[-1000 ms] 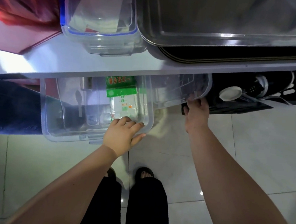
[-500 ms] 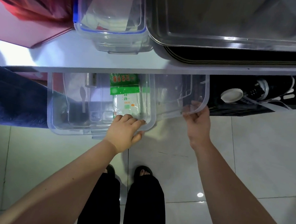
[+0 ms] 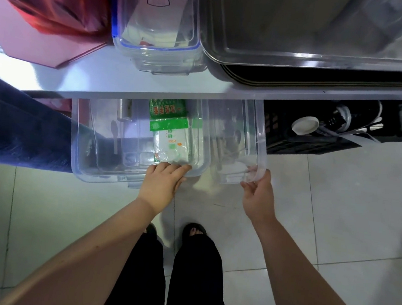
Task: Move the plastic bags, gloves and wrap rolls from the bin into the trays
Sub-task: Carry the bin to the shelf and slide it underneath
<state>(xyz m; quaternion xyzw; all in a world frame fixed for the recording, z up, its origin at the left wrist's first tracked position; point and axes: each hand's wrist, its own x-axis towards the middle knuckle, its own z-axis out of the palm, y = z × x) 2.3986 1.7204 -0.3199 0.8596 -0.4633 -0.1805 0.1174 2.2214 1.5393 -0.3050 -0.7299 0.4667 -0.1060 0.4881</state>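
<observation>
Floor [image 3: 333, 221]: pale glossy tiles, thin dark grout lines, soft reflections.
Tabletop [image 3: 100, 81]: white, brightly lit, its front edge crossing the frame.
Under tabletop, right: black slatted crate [image 3: 315, 141] on floor.
Left: dark blue fabric [image 3: 23, 130].

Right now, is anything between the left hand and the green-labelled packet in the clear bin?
Only the clear bin wall. The left hand grips its near rim, and the green-labelled packet lies just inside, uncovered. The right hand holds a second clear container.
</observation>
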